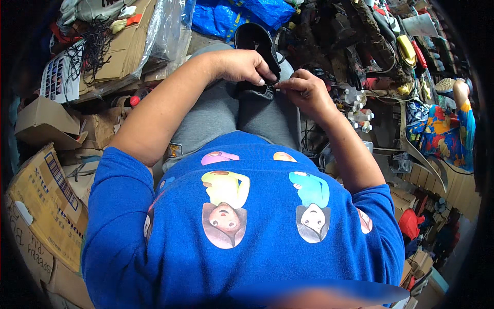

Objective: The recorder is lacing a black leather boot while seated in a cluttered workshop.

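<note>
A black shoe (253,37) rests across my lap, its opening facing up at the far end. My left hand (246,66) is closed on the near side of the shoe, with the thumb and fingers pressed together at its edge. Close beside it, my right hand (310,93) is pinched at the same edge. Whatever sits between those right fingertips is too small to make out. Both hands nearly meet over the shoe, above my grey trousers (206,105).
Flattened cardboard (126,46) and tangled black cord (95,56) lie at the far left, above an open box (46,123). A blue plastic sheet (213,20) lies ahead. Small bottles (360,116) stand to the right, and a person in colourful clothes (442,136) sits beyond.
</note>
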The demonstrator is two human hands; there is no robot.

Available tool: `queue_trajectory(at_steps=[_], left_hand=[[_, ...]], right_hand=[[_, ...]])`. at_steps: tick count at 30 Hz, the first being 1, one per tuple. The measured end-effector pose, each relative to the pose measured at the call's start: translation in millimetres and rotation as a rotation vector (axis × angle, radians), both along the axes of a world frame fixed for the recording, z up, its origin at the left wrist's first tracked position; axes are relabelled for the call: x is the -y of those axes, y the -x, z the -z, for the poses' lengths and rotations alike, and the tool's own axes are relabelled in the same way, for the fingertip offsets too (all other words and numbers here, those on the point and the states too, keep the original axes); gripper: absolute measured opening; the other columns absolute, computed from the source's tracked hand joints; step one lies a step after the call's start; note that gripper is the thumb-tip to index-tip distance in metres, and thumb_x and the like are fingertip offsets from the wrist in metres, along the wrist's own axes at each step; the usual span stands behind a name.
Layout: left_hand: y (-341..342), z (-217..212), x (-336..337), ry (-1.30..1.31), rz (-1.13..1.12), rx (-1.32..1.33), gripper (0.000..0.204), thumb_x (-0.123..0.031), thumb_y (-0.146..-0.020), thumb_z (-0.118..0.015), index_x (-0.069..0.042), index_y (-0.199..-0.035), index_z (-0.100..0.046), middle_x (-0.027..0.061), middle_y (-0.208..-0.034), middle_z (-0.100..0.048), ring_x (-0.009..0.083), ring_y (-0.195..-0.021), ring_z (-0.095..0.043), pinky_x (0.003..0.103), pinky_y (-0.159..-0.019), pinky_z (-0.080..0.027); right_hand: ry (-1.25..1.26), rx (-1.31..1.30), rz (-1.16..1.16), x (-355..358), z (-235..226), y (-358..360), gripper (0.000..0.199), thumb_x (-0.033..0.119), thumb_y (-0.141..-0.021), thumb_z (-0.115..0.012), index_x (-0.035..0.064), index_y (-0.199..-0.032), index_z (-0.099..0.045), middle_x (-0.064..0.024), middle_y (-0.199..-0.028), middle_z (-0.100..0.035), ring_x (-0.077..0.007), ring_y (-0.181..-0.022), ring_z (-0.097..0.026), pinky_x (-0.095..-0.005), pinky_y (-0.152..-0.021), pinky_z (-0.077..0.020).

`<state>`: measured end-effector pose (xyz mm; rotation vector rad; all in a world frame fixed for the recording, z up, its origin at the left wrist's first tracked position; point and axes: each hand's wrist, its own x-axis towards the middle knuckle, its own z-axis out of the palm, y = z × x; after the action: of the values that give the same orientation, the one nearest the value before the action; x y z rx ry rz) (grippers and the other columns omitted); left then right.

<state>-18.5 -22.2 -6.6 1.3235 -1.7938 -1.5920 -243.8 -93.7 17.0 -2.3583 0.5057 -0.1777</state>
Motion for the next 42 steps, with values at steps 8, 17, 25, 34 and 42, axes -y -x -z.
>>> queue_trajectory(at_steps=[8,17,25,34,42], left_hand=[[-3,11,-3,0.050,-0.009,-0.009,0.037,-0.009,-0.079,-0.064,-0.001,-0.114,-0.062,0.0128,-0.112,-0.060,0.0218,-0.105,-0.056,0.030,-0.094,-0.041],[-2,14,17,0.297,-0.215,0.254,0.029,-0.001,-0.059,-0.071,-0.005,-0.088,-0.069,0.0088,-0.096,-0.060,0.0253,-0.091,-0.060,0.031,-0.081,-0.047],[17,9,-25,0.677,-0.584,0.396,0.034,-0.010,-0.071,-0.069,-0.002,-0.103,-0.061,0.0138,-0.104,-0.057,0.0318,-0.098,-0.058,0.036,-0.084,-0.047],[1,-36,-129,0.121,-0.493,0.237,0.037,-0.018,-0.083,-0.064,-0.003,-0.116,-0.056,0.0133,-0.083,-0.063,0.0223,-0.076,-0.061,0.033,-0.072,-0.047],[-55,-28,-110,0.240,-0.729,0.184,0.031,-0.028,-0.093,-0.053,0.000,-0.083,-0.061,0.0042,-0.080,-0.056,0.0122,-0.075,-0.053,0.027,-0.075,-0.043]], right_hand=[[0.645,-0.156,-0.209,-28,-26,-19,0.012,0.011,-0.077,-0.053,0.0089,-0.078,-0.065,-0.0107,-0.076,-0.054,-0.0283,-0.074,-0.059,-0.0395,-0.074,-0.0432],[0.128,-0.165,-0.125,10,-5,-28,0.016,0.013,-0.072,-0.069,0.0103,-0.089,-0.070,-0.0145,-0.084,-0.061,-0.0329,-0.081,-0.062,-0.0382,-0.071,-0.0506],[-0.208,-0.157,0.067,8,8,-24,0.018,0.014,-0.076,-0.072,0.0062,-0.092,-0.070,-0.0071,-0.081,-0.066,-0.0169,-0.077,-0.063,-0.0291,-0.072,-0.0490],[-1.634,0.755,0.000,60,-14,71,0.050,0.038,-0.095,-0.048,0.0016,-0.129,-0.046,0.0052,-0.063,-0.042,-0.0017,-0.051,-0.039,-0.0275,-0.062,-0.0392],[-1.166,0.082,0.230,72,-30,82,0.060,0.023,-0.090,-0.058,0.0120,-0.143,-0.033,0.0085,-0.063,-0.037,-0.0032,-0.053,-0.030,-0.0180,-0.051,-0.0262]])
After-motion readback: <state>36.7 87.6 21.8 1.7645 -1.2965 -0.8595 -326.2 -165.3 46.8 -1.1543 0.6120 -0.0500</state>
